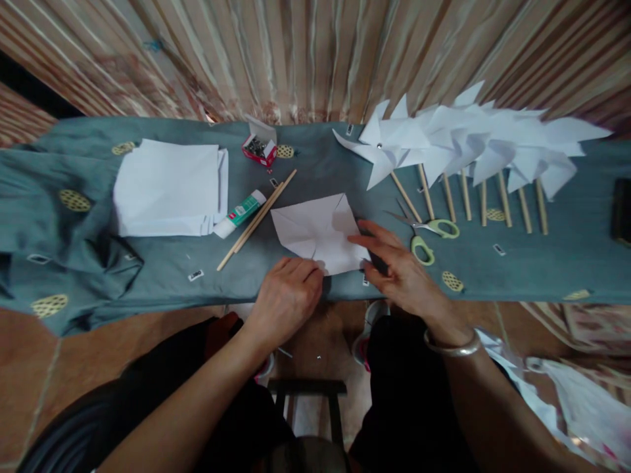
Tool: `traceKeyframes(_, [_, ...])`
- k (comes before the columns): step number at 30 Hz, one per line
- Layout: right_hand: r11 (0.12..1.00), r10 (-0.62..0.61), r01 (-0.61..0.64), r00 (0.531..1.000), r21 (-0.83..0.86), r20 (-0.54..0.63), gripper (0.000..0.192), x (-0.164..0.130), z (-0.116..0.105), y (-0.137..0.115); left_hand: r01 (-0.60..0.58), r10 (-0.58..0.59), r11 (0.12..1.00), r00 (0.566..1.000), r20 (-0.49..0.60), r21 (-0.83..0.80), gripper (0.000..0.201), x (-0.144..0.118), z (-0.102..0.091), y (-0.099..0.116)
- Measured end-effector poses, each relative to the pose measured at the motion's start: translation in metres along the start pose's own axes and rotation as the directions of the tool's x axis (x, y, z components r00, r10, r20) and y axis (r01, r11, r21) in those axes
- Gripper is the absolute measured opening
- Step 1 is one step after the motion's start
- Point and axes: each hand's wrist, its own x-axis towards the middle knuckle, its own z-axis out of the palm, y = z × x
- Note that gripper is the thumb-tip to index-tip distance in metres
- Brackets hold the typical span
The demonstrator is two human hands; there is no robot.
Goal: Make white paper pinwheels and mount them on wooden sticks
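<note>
A white square paper sheet [319, 231] with cut and folded corners lies on the grey-green cloth [162, 269] near the table's front edge. My left hand [286, 295] rests curled at the sheet's near left corner, fingertips touching its edge. My right hand [394, 266] lies flat at the sheet's right edge, fingers spread and pressing on the paper. A silver bangle [452, 346] sits on my right wrist.
Green-handled scissors [428, 236] lie just right of my right hand. Wooden sticks [257, 219], a glue stick [240, 213], a red box of pins [259, 150] and a stack of white paper [170, 188] lie left. Several finished paper pinwheels [463, 141] lie at the back right.
</note>
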Motion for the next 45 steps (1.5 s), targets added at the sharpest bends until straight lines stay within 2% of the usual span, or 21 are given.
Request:
traceKeyframes(3, [0.996,0.039,-0.046,0.995,0.071,0.093,0.052,-0.006,-0.002,0.001,-0.007,0.007,1.0,1.0,-0.025,0.0,0.016,-0.004,-0.003,-0.003])
traceKeyframes(5, [0.993,0.048,-0.06,0.992,0.105,0.113,0.05,-0.008,-0.003,0.002,-0.007,0.007,1.0,1.0,-0.021,-0.001,0.016,-0.006,-0.004,-0.005])
traceKeyframes(9, [0.986,0.059,-0.07,0.995,0.149,0.08,0.043,-0.01,-0.005,0.005,-0.001,0.001,1.0,1.0,-0.015,-0.018,0.014,-0.008,-0.006,-0.007])
traceKeyframes(14, [0.958,0.061,-0.064,0.998,0.28,0.016,0.015,-0.008,-0.007,0.006,0.002,-0.002,0.999,1.0,0.013,-0.037,0.016,-0.009,-0.007,-0.005])
traceKeyframes(17, [0.947,0.093,-0.081,0.995,0.31,-0.025,0.009,-0.005,-0.005,0.003,0.001,0.0,0.999,1.0,0.021,-0.04,0.016,-0.009,-0.007,-0.003])
traceKeyframes(30, [0.987,0.066,-0.044,0.988,0.152,-0.141,0.009,0.021,0.031,-0.015,0.033,-0.024,0.993,0.996,0.083,-0.117,0.017,-0.011,-0.004,0.005])
traceKeyframes(45, [0.999,0.004,0.002,0.989,0.042,-0.148,0.01,0.031,0.039,-0.013,0.06,-0.044,0.989,0.992,0.116,-0.136,0.015,-0.014,-0.005,0.004])
